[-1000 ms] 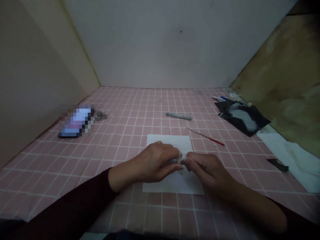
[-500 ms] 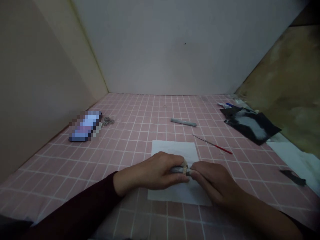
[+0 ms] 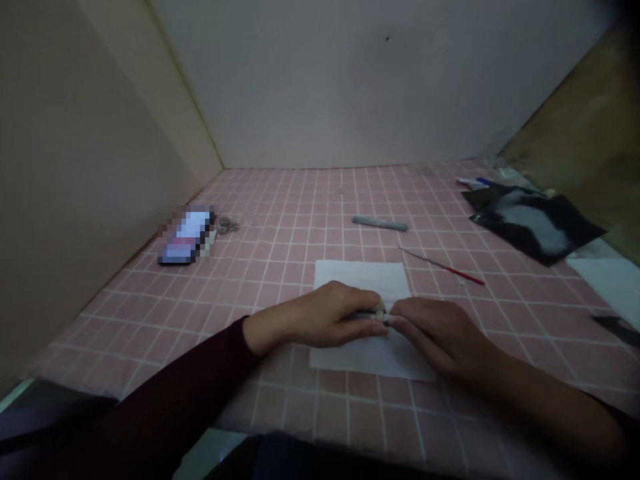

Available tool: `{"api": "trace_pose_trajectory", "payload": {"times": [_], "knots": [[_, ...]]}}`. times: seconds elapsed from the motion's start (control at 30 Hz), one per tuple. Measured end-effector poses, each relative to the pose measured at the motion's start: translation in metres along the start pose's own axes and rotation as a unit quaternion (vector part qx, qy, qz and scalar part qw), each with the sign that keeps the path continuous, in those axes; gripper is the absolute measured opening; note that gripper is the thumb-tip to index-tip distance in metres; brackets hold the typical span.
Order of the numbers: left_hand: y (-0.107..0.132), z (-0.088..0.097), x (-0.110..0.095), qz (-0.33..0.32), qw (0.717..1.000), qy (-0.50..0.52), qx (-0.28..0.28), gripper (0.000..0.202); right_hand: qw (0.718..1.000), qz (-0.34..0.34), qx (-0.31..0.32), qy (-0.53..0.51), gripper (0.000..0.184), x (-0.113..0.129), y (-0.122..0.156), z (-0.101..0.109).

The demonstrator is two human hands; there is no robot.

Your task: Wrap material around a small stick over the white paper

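Over a white sheet of paper (image 3: 363, 277), both hands meet on one small object, a grey stick with a beige band (image 3: 381, 316) around it. My left hand (image 3: 330, 317) is closed on the stick, its thumb and fingers on either side of it. From the right, my right hand (image 3: 440, 327) pinches the stick's other end close to the band. Fingers cover most of the stick, so its full length is hidden. Beyond the paper lies a thin tool with a red handle (image 3: 466, 275), its metal tip pointing left.
A grey flat bar (image 3: 380, 223) lies farther back on the pink checked tablecloth (image 3: 280, 233). At left are a phone (image 3: 187, 235) and small grey coiled pieces (image 3: 226, 226). Black sheets with pale dust (image 3: 575, 227) lie at right, near a dark scrap (image 3: 617, 329). Walls enclose the back and left.
The view has tilted down and slightly left, so the table's front edge now shows. Both hands keep their hold on the stick, with little visible movement relative to the paper.
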State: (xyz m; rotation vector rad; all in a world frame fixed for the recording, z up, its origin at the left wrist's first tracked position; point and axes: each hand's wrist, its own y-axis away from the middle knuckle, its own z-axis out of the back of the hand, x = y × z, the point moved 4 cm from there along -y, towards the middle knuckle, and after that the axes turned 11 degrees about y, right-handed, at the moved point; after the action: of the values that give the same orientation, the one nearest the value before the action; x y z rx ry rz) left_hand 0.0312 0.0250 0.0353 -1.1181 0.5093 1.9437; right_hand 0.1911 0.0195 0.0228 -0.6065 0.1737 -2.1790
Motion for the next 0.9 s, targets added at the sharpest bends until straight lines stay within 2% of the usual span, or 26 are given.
{"api": "trace_pose_trajectory", "payload": {"times": [0.07,0.13,0.27,0.5,0.6,0.7,0.77,0.83,0.9], "knots": [[-0.002,0.0,-0.002,-0.014,0.999,-0.021,-0.025,0.026,0.999,-0.033,0.024,-0.014,0.03,-0.001,0.0,0.0],[-0.003,0.002,0.002,0.02,0.996,-0.065,-0.05,0.026,0.996,-0.045,0.039,-0.061,0.034,0.0,0.0,0.0],[-0.004,0.0,0.003,0.007,0.996,-0.083,-0.03,0.027,0.993,-0.089,0.054,-0.053,0.034,-0.003,-0.002,-0.001],[-0.004,0.0,0.008,0.045,0.995,-0.081,-0.029,0.027,0.991,-0.085,0.074,-0.069,0.033,-0.007,-0.004,-0.005],[-0.004,0.001,0.006,0.024,0.994,-0.104,-0.036,0.027,0.992,-0.089,0.067,-0.065,0.033,-0.005,-0.005,-0.003],[-0.005,0.0,0.002,-0.008,0.986,-0.152,-0.07,0.026,0.989,-0.108,0.048,-0.091,0.033,-0.004,-0.006,0.001],[-0.005,-0.002,-0.001,-0.028,0.975,-0.197,-0.093,0.025,0.974,-0.151,0.055,-0.159,0.037,-0.006,-0.006,-0.001],[-0.004,-0.005,-0.004,-0.045,0.959,-0.256,-0.115,0.026,0.946,-0.199,0.083,-0.243,0.043,-0.009,-0.004,-0.005],[-0.003,-0.006,-0.006,-0.051,0.953,-0.27,-0.128,0.027,0.933,-0.208,0.097,-0.277,0.046,-0.01,-0.003,-0.006]]}}
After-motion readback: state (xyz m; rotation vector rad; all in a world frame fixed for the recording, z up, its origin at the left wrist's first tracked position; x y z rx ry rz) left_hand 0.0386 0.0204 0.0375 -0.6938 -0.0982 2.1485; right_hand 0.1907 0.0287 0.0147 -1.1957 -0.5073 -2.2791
